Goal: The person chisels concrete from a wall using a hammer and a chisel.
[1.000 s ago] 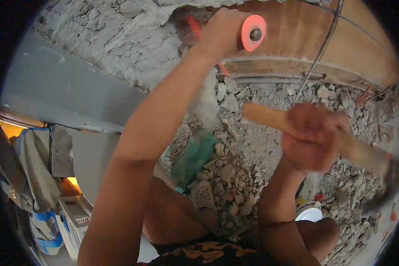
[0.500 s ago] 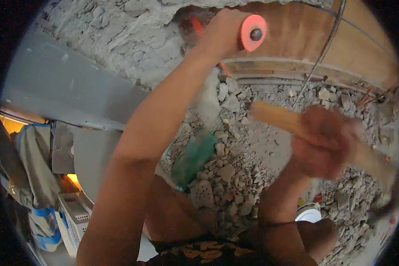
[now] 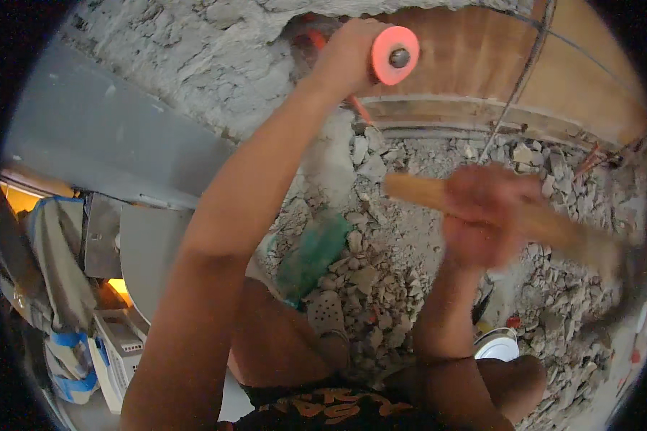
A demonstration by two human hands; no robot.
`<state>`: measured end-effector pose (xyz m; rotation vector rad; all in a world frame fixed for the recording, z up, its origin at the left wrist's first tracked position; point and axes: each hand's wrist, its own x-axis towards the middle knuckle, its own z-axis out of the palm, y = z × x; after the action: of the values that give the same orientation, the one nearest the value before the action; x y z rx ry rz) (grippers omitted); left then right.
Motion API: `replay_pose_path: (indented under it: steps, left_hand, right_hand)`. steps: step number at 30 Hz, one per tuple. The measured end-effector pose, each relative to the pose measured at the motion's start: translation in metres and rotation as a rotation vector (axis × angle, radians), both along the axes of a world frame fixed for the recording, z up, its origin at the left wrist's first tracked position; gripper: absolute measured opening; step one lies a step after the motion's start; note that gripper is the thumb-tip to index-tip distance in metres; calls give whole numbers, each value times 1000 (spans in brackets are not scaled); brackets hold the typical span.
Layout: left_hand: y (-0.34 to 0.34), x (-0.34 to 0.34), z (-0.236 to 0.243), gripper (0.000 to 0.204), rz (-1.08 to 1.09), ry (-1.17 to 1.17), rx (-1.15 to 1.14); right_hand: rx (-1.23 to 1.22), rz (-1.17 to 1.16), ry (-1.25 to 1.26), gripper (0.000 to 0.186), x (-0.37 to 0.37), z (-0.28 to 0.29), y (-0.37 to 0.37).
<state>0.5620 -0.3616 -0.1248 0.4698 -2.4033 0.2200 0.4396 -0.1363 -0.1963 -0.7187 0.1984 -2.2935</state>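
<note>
High in the head view, my left hand (image 3: 346, 59) is wrapped round a chisel with a round pinkish-orange guard. The metal striking end of the chisel (image 3: 399, 57) faces me, and its orange shaft shows below the hand. Broken concrete (image 3: 194, 54) is next to that hand; the chisel's tip I cannot make out. My right hand (image 3: 485, 215), blurred by motion, grips a hammer (image 3: 415, 190) by its wooden handle. The handle's butt points left. Toward the right rim the hammer's dark head is smeared and hard to see. A gap separates hammer and chisel.
Rubble (image 3: 366, 280) covers the ground around my perforated clog (image 3: 327, 310) and a green object (image 3: 313, 258). A brown board (image 3: 446, 61) stands behind a steel bar (image 3: 530, 65). A grey beam (image 3: 122, 122) runs left. A white round lid (image 3: 497, 350) lies near my right knee.
My right hand has swung left and slightly up with the hammer. My left hand and the chisel have shifted a little left, the grip unchanged.
</note>
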Motion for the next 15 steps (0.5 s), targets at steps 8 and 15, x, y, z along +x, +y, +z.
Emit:
replay_pose_path:
  steps: [8,15]
  left_hand:
    - [13,-13,8,33,-35,-75,-27]
    - [1,5,-1,41,4,-10,-61]
  right_hand:
    - [655,242,509,10,48,-67,-44]
    - [392,-14,228,7,6,-25,-7]
